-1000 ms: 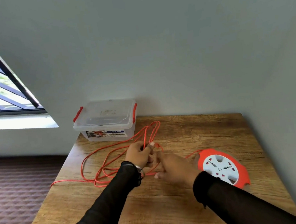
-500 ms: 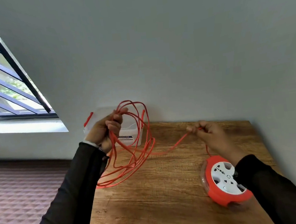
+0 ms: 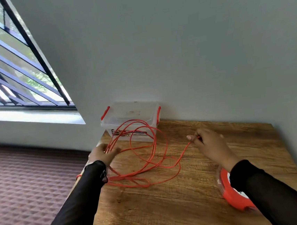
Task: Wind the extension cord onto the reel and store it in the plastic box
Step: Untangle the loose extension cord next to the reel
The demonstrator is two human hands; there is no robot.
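**Cord still loose on the table, reel waiting, box shut**

A person at a wooden table [image 3: 188, 199] sorts an orange extension cord [image 3: 149, 168] that lies in slack, overlapping loops across the left and middle of the tabletop, some loops rising in front of the box. The left hand [image 3: 102, 153] is spread flat with fingers apart among several strands near the table's left edge, gripping nothing that can be made out. The right hand [image 3: 208, 142] pinches a single strand between thumb and fingers, and that strand runs back down into the pile. The orange reel [image 3: 231, 193] stands near the right forearm, partly hidden by the sleeve (how much cord is on its drum cannot be told). The clear plastic box [image 3: 130, 119] with red latches sits against the wall at the table's far left corner, its lid on. By this showing, the work is at an early stage: the winding, the opening of the box and the stowing all appear to remain. One bit of cord hangs over the left edge by the forearm, and could slide off. Open wood lies in the near middle, between loops and reel, with room to work; the wall closes the far side.
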